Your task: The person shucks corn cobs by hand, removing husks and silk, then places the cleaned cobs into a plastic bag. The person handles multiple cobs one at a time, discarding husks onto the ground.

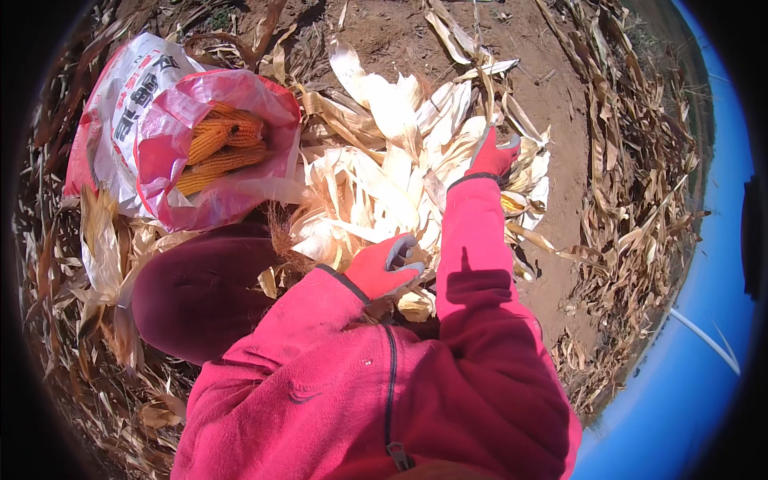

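My left hand (384, 268), in a red work glove with a grey palm, is just in front of my body over the near side of a pile of dry corn husks (390, 186). Its fingers are curved and apart, and nothing shows between them. Farther out, my right hand (493, 157), gloved alike, reaches into the husks on the pile's right side. Its grip is partly turned away, so I cannot see whether it holds anything. Below that wrist, a partly husked ear of corn (513, 204) shows yellow kernels.
To the left, a white and pink woven sack (144, 108) bearing printing lies with its mouth towards me, several husked corn ears (225, 144) inside. My bent knee (198, 294) is beside it. Dry stalks (630, 180) line the right, past bare soil (558, 108).
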Demonstrator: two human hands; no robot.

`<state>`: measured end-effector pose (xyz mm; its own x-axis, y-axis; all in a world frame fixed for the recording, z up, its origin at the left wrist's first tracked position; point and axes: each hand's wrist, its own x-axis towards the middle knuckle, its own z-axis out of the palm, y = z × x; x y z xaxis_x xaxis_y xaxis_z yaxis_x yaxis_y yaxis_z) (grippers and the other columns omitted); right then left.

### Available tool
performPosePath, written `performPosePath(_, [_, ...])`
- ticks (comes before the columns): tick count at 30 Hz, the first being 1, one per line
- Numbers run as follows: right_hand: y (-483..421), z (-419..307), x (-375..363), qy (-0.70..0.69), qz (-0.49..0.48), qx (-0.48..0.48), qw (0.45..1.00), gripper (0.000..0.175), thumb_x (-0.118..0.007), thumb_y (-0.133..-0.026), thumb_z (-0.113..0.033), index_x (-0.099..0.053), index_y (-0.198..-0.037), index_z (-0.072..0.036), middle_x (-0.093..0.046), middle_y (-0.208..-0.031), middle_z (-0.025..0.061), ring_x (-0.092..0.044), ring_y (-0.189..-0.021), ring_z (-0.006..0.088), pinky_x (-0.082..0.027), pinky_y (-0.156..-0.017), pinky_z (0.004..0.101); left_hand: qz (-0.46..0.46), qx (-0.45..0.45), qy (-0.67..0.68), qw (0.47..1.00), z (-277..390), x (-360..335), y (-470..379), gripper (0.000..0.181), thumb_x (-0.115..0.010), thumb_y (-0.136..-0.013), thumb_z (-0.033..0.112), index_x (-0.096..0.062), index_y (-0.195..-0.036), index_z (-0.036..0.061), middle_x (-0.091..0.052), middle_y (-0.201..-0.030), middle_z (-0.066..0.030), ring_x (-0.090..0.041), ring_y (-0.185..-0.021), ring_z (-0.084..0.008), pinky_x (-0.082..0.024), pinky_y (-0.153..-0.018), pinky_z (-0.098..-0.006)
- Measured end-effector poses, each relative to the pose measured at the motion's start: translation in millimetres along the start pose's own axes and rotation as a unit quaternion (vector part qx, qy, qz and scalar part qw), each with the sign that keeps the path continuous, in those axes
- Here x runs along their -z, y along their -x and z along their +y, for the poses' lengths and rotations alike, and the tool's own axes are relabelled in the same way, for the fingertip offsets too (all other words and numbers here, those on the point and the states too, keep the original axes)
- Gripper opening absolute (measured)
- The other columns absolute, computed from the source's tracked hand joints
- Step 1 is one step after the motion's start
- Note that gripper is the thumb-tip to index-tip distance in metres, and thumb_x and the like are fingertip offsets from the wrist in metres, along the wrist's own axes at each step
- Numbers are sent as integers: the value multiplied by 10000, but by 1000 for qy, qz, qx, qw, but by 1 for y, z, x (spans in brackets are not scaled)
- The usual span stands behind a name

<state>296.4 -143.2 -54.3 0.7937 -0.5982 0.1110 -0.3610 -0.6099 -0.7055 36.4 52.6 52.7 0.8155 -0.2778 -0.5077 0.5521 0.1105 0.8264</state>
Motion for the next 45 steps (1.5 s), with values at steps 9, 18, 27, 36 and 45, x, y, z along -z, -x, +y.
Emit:
performPosePath(9, [52, 4, 33, 21, 74, 59, 995, 783, -730, -781, -350, -353, -1365, 10, -350, -1406, 211, -339, -1312, 353, -328, -1057, 451, 20, -30, 66, 997, -26, -4, -12, 518, -732, -804, 247, -516, -1219, 25, -604, -1004, -79, -579, -933, -135, -477, -825, -285])
performPosePath(18, [-64, 56, -94, -76, -265, -94, 957, 737, -686, -768, -430, -465, -1269, 63, -561, -1199, 268, -536, -1152, 364, -406, -977, 387, -8, 34, 121, 992, -11, -1, -14, 448, -696, -840, 208, -513, -1198, 10, -595, -1004, -43, -568, -903, -98, -470, -819, -261])
performPosePath(27, [42, -3, -92, 326, -307, 107, 888, 1045, -712, -689, -568, -161, -1487, -177, -218, -1467, 309, -238, -1355, 456, -275, -1088, 457, 7, 39, 200, 979, -18, -2, -27, 474, -635, -874, 88, -430, -1287, -22, -546, -1006, -18, -564, -988, -91, -467, -860, -241])
performPosePath(36, [-49, 97, -124, -229, -146, -174, 946, 585, -641, -841, -333, -472, -1275, 19, -567, -1218, 171, -570, -1100, 284, -440, -941, 351, -53, 68, 283, 955, -27, -1, -31, 483, -612, -897, 79, -409, -1324, -22, -568, -1097, -58, -554, -972, -117, -465, -824, -252])
performPosePath(45, [-47, 69, -90, -208, -305, -107, 923, 573, -690, -765, -374, -561, -1136, 43, -646, -996, 194, -639, -887, 328, -520, -793, 391, -16, 48, 254, 966, -14, -11, -30, 493, -635, -884, 128, -431, -1312, -9, -597, -1038, -54, -573, -898, -112, -458, -730, -235])
